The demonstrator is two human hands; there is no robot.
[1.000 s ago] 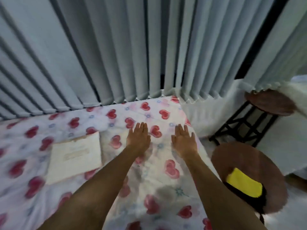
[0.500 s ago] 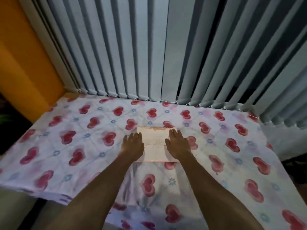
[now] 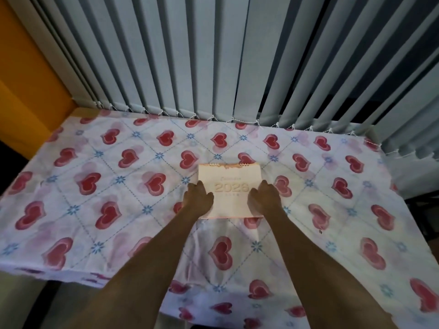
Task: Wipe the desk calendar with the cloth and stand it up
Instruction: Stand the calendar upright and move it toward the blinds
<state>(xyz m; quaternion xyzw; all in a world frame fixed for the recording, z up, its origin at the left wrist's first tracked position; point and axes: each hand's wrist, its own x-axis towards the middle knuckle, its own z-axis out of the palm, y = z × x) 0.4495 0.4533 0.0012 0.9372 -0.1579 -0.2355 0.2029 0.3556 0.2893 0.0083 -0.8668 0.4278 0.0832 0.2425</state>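
Two bare forearms ran up from the bottom edge of the frame toward its centre, and each ended at one short side of the desk calendar [image 3: 230,186]. At lower centre the left hand [image 3: 197,198] lay over the calendar's left edge and the right hand [image 3: 264,198] over its right edge, both palm-down, fingers [image 3: 200,186] loosely curled and spread. Neither hand had closed a grip; whether the fingertips were hooked under the edges could not be told.

Between the hands the calendar lay flat on the heart-printed cloth covering the counter [image 3: 99,191], its long axis running left to right across the frame. Both hands were about equally near it. Its wire binding [image 3: 229,165] sat on the far edge, above the fingertips, with the near edge toward the wrists. Standing it up would probably turn on that far bound edge.

No wiping cloth was in view. Beyond the counter, vertical blinds [image 3: 213,55] filled the upper frame.
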